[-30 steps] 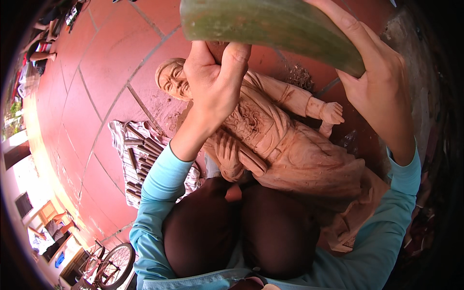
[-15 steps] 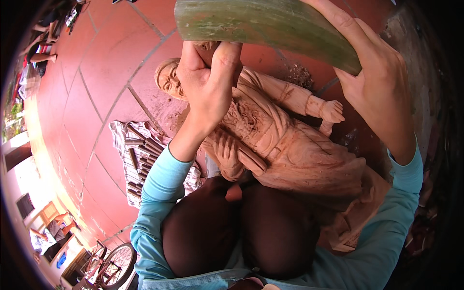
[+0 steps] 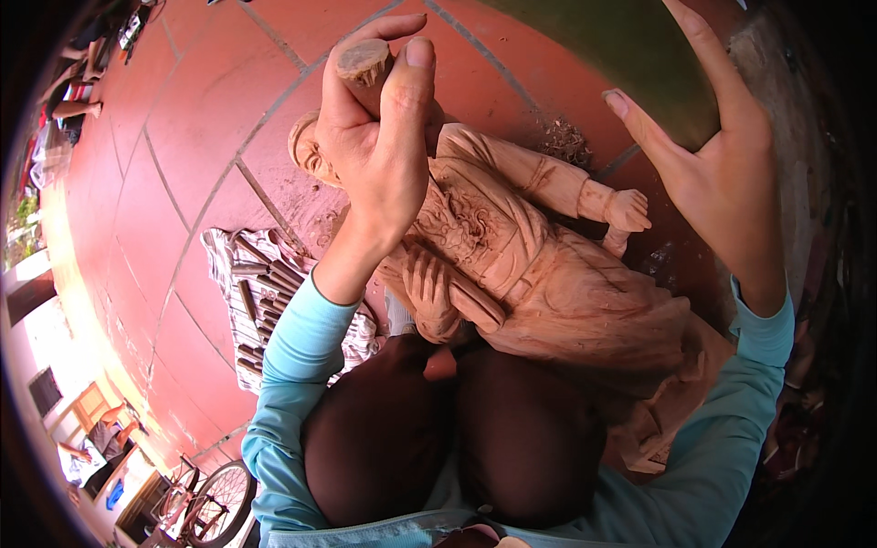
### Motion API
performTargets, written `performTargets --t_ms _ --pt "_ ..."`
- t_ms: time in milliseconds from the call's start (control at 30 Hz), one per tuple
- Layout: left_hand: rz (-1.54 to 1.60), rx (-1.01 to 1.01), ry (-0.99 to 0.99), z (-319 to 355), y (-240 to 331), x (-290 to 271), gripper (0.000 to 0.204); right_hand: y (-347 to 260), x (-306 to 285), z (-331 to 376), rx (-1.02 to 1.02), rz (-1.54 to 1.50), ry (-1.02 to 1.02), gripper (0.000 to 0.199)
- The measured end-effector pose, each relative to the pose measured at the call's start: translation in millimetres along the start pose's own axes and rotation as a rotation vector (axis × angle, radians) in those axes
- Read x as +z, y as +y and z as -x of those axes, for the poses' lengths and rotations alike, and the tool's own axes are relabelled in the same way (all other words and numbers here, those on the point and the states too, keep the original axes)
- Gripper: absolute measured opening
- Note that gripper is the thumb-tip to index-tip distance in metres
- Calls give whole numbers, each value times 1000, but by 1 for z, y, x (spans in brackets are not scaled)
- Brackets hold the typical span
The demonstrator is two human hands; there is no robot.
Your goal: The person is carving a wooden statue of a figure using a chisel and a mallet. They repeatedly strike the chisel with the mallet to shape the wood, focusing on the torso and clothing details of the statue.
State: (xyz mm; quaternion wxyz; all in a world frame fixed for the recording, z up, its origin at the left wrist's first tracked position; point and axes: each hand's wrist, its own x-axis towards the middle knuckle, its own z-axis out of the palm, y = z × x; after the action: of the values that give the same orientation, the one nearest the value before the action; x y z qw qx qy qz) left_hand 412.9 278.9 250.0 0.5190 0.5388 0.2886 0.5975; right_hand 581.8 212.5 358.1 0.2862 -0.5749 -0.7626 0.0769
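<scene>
My left hand [image 3: 384,137] is closed round a round wooden tool handle [image 3: 363,62], whose flat, worn end sticks up between thumb and forefinger. Its lower end is hidden behind the hand. At the upper right, my right hand [image 3: 717,137] grips a thick, smooth green club-like block [image 3: 630,46], partly cut off by the top edge. The block is raised close to the view, apart from the handle. Below my hands lies a carved wooden statue [image 3: 548,265] of a bearded, robed figure, on its back. My left hand covers part of its head and shoulder.
Several wood-handled tools [image 3: 265,297] lie on a striped cloth [image 3: 219,265] at the left. Wood shavings [image 3: 566,142] sit on the red tiled floor [image 3: 174,210] beyond the statue. A bicycle [image 3: 219,502] stands at the lower left. Other people [image 3: 78,105] are at the far left edge.
The green block has lifted up and to the right with my right hand, uncovering the handle's end. My left hand has moved slightly left, its forefinger now stretched out.
</scene>
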Motion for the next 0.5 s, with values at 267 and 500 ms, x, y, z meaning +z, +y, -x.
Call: performTargets --t_ms 267,500 --pt "-97 -88 -21 -3 4 9 25 40 20 3 106 -59 343 53" --pt "-3 -81 -32 -1 6 8 17 41 -10 -5 -77 128 81 52"
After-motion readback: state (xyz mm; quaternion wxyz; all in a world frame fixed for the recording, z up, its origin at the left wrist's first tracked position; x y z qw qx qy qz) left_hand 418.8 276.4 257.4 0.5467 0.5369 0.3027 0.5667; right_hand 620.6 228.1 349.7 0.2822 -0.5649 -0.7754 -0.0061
